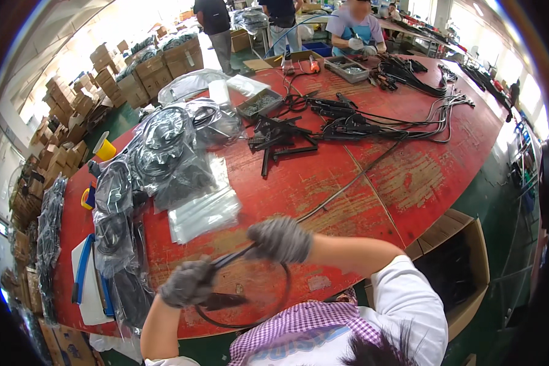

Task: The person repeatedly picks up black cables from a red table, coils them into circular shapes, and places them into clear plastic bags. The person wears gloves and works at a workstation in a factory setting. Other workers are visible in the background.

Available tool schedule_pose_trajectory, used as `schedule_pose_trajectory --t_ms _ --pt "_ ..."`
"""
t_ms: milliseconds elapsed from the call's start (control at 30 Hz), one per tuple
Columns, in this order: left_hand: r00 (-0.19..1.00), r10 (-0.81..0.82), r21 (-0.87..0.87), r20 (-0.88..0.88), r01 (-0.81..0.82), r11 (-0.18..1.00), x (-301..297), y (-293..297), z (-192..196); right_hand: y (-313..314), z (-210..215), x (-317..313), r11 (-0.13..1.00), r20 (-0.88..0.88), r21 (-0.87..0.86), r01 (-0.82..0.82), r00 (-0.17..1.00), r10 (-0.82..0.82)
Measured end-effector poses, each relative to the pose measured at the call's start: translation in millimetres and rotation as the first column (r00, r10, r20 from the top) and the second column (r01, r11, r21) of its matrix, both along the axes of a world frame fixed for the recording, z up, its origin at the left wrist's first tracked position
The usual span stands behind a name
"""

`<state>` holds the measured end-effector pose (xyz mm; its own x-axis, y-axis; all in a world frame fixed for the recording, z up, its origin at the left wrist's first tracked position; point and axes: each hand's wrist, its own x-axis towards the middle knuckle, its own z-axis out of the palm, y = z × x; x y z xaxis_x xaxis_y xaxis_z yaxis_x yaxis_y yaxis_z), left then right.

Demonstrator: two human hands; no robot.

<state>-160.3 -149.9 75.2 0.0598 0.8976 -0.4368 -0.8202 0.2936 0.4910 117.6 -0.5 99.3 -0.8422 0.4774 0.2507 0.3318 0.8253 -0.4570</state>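
Your left hand (pixel 188 282) and right hand (pixel 280 240) both grip one looped black cable (pixel 274 308) above the red table (pixel 299 177).

Black cable (pixel 268 305), looped, above red table's near edge

Red worktable (pixel 372 177) bearing bagged cables (pixel 165 158), perhaps brackets (pixel 280 140).

Desk layout
Bagged cables (pixel 165 152) are lying left on the desk (pixel 409 177), flat bags (pixel 204 210) just right of them; loose cables (pixel 372 122) are sprawling behind, a box (pixel 454 268) standing right.
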Motion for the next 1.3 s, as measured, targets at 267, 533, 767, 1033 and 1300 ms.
schedule_pose_trajectory --t_ms 267,533,767,1033,1300 --pt "0.959 -0.104 0.66 0.264 -0.101 0.744 -118.4 -32.0 -5.8 133.7 -114.6 154.8 0.927 0.404 0.256 0.274 0.841 -0.361" --pt "0.231 0.041 0.071 -0.972 0.121 0.99 31.6 68.5 27.1 -19.8 2.8 -27.0 0.751 0.138 0.575 -0.324 0.944 0.301" --pt "0.78 -0.153 -0.029 -0.607 0.171 0.985 26.9 73.0 68.8 65.3 -25.8 -68.6 0.987 -0.304 0.116 0.107 0.95 -0.068" --pt "0.903 -0.264 -0.01 -0.338 0.277 0.961 24.0 70.9 39.4 82.8 -64.6 -38.7 0.82 -0.225 -0.545 0.175 0.911 -0.344" --pt "0.233 0.221 0.304 -0.947 0.42 0.855 32.6 81.9 18.8 75.5 -68.9 -53.2 -0.026 0.039 -0.999 0.029 0.873 -0.486"
